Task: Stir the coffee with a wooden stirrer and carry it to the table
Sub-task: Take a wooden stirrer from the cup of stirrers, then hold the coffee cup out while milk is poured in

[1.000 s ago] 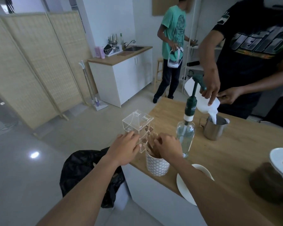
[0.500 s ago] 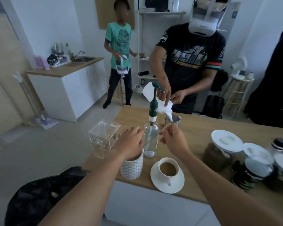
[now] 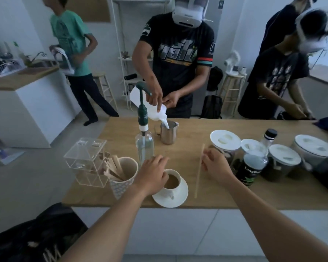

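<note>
A white cup of milky coffee (image 3: 172, 182) stands on a white saucer (image 3: 180, 197) near the counter's front edge. My left hand (image 3: 153, 173) rests on the cup's far left rim, fingers curled around it. My right hand (image 3: 215, 164) pinches a long thin wooden stirrer (image 3: 199, 171), held nearly upright to the right of the cup and apart from it. A patterned white cup (image 3: 125, 176) holding several more wooden stirrers stands left of the coffee.
A clear pump bottle (image 3: 144, 146) and a steel milk jug (image 3: 168, 132) stand behind the cup; a person across the wooden counter (image 3: 187, 154) pours milk. Lidded jars (image 3: 254, 159) crowd the right. A clear acrylic box (image 3: 86, 161) sits left. Other people stand around.
My right hand has pulled one stirrer out of the patterned cup and carried it to the right. My left hand moved from that cup onto the coffee cup. My view swung right.
</note>
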`<state>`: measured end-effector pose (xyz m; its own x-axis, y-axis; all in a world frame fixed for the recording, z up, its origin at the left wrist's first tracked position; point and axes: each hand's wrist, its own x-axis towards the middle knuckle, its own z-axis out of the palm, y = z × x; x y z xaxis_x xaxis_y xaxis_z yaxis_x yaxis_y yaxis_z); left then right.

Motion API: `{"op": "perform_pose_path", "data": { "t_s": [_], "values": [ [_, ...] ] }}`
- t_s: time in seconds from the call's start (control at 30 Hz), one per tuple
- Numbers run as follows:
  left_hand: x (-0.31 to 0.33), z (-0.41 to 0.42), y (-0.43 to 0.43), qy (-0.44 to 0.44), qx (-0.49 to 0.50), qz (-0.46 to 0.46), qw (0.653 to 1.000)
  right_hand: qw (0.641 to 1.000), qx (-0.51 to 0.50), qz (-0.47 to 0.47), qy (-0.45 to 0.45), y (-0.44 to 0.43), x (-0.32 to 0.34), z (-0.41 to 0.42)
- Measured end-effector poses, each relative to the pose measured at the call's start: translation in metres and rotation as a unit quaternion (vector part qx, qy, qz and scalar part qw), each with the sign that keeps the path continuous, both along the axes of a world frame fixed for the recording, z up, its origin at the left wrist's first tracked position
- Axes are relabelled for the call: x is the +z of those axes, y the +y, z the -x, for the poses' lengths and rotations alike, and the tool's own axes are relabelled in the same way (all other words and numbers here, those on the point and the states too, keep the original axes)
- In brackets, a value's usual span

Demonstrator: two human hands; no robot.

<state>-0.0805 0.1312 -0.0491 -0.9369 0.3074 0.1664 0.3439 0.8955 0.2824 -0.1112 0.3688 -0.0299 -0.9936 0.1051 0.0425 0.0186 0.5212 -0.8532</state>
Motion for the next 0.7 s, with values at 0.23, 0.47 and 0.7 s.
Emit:
{"op": "perform_pose_path", "data": {
  "t_s": [0.23,0.47,0.7],
  "values": [
    [-0.043,-0.010,-0.003,-0.066,0.027,-0.052,0.996,0.996,0.015,-0.007,-0.092,0.002,-0.060,0.008],
    [-0.080,-0.021,-0.010,-0.104,0.070,-0.052,0.991,0.986,0.054,0.003,-0.158,-0.020,-0.102,0.027],
    [-0.096,-0.025,-0.017,-0.116,0.093,-0.054,0.987,0.980,0.083,-0.032,-0.179,-0.038,-0.128,0.045]
  ]
}}
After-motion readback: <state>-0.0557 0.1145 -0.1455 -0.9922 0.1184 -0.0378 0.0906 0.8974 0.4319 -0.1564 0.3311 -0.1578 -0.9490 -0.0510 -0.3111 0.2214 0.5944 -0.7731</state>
